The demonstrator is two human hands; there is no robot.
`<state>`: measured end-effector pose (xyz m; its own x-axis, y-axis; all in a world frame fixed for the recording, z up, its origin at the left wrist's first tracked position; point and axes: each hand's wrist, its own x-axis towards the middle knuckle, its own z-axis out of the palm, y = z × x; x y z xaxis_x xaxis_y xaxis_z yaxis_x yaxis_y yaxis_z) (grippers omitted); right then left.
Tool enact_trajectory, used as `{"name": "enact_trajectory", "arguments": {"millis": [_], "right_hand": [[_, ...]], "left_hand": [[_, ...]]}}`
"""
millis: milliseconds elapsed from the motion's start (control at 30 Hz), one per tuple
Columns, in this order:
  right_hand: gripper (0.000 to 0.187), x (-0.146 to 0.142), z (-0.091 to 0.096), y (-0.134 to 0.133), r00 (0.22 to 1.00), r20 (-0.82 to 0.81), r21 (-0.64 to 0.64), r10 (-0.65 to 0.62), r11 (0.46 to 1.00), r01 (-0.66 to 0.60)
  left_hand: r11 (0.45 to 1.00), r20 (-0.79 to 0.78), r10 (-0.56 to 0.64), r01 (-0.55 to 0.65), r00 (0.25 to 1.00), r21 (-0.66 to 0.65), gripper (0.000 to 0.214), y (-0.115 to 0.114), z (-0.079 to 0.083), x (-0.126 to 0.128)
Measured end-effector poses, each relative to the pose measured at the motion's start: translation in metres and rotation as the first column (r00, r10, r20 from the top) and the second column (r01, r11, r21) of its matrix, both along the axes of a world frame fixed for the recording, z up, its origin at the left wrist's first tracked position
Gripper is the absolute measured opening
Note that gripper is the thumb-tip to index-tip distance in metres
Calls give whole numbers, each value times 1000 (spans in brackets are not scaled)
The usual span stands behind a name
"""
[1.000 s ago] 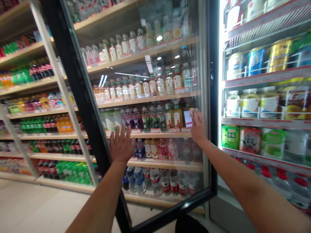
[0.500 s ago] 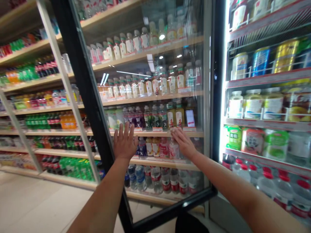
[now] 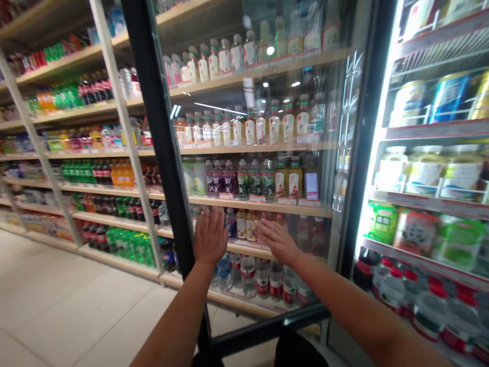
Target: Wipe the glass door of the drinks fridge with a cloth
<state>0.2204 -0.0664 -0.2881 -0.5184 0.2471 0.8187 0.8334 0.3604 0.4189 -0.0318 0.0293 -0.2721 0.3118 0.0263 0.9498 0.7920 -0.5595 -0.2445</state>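
Observation:
A glass cooler door [image 3: 252,92] in a black frame stands swung out in front of me. My left hand [image 3: 210,235] lies flat on or close to the glass beside the left frame bar, fingers up and nearly together. Further right, my right hand [image 3: 275,238] is stretched flat toward the glass, its fingertips pointing left. I cannot make out whether anything thin lies under its palm. Through the pane, bottled drinks [image 3: 229,178] stand in rows on wooden shelves.
The lit cooler [image 3: 424,196] with cans and bottles stands at right. Wooden shelves [image 3: 72,189] full of soda run along the left. Pale floor tiles [image 3: 72,300] lie below them. Part of something black [image 3: 300,351] shows under the door's bottom bar.
My right hand has moved left and down across the glass, closer to my left hand. My left hand has shifted slightly lower on the door. The view has turned a little to the left.

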Motion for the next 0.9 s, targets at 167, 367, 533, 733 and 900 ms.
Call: {"name": "enact_trajectory", "arguments": {"millis": [167, 367, 533, 733, 900], "right_hand": [[66, -13, 19, 13, 950, -312, 116, -17, 992, 55], [66, -59, -9, 27, 978, -201, 38, 52, 998, -46], [67, -70, -27, 26, 959, -221, -8, 177, 983, -183], [76, -45, -6, 7, 956, -282, -6, 78, 997, -83], [75, 2, 5, 6, 945, -266, 105, -188, 969, 222]], "left_hand": [[999, 7, -31, 31, 999, 22, 77, 3, -4, -2], [988, -41, -151, 152, 988, 32, 78, -11, -11, -3], [883, -309, -434, 467, 846, 39, 69, -31, -31, 10], [924, -205, -375, 383, 904, 3, 53, -42, -31, 27], [955, -132, -297, 294, 946, -45, 41, -48, -16, 19]]}}
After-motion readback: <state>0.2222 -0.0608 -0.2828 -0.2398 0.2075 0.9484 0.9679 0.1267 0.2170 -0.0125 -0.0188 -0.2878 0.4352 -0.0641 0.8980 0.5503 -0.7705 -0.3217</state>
